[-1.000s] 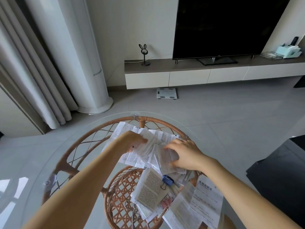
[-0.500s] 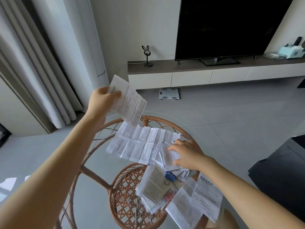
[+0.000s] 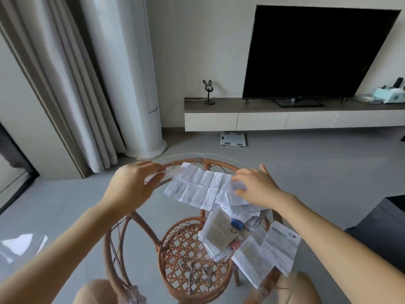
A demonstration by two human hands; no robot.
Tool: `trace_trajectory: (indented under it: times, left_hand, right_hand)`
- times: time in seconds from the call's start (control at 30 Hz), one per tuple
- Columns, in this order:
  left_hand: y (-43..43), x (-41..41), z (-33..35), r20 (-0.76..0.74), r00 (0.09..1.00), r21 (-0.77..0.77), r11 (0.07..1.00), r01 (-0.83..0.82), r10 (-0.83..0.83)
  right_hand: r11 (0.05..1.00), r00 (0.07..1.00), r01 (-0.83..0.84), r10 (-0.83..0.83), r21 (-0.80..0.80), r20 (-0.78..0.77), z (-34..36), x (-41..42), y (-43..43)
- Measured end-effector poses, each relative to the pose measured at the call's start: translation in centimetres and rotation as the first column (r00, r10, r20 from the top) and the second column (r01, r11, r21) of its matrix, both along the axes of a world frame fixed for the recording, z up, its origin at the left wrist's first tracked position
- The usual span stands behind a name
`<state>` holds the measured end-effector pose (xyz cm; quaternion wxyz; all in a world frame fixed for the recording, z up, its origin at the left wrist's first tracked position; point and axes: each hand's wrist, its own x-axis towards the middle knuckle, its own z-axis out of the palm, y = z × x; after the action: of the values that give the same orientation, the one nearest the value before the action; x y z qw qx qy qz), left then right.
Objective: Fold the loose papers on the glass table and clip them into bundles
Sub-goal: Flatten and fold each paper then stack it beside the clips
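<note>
A wide creased sheet (image 3: 197, 187) lies unfolded on the far part of the round glass table (image 3: 168, 156). My left hand (image 3: 133, 185) hovers at the sheet's left end and pinches a smaller paper (image 3: 174, 171), which is blurred by motion. With fingers straight, my right hand (image 3: 254, 185) presses on a heap of small folded papers (image 3: 235, 199) at the sheet's right end. Nearer to me lies a paper bundle (image 3: 215, 232) with a blue clip (image 3: 237, 224) on it. A folded printed sheet (image 3: 274, 246) rests at the near right.
Several loose metal clips (image 3: 197, 273) lie on the glass above the rattan base (image 3: 186, 249). Beyond the table are grey floor, a white scale (image 3: 233, 138), a low TV cabinet (image 3: 285, 119), a white column unit (image 3: 142, 84) and curtains (image 3: 72, 84).
My left hand, which had lifted a paper high to the left, has come back down to the table's far left edge with it. My right hand stayed on the small papers.
</note>
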<state>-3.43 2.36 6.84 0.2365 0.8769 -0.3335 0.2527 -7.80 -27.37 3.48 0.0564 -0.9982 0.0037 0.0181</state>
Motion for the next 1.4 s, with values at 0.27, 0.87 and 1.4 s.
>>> trace_trajectory:
  times: [0.27,0.87,1.4]
  left_hand:
    - [4.8,-6.9,-8.5,-0.141,0.955,0.236,0.928,0.287,-0.260]
    - [7.7,-14.6,-13.7,-0.454,0.884,-0.055,0.987,-0.153,0.112]
    - [6.6,-15.3,-15.9,-0.205,0.978,0.146,0.987,0.071,-0.040]
  right_hand:
    - [0.859,0.960,-0.251,0.281,0.445,-0.002,-1.5,-8.0,12.1]
    - [0.883,0.966,-0.029,-0.096,0.468,0.241,-10.4,-13.5,17.3]
    - [0.946,0.981,0.148,-0.176,0.289,0.075,-9.8,-11.6,18.7]
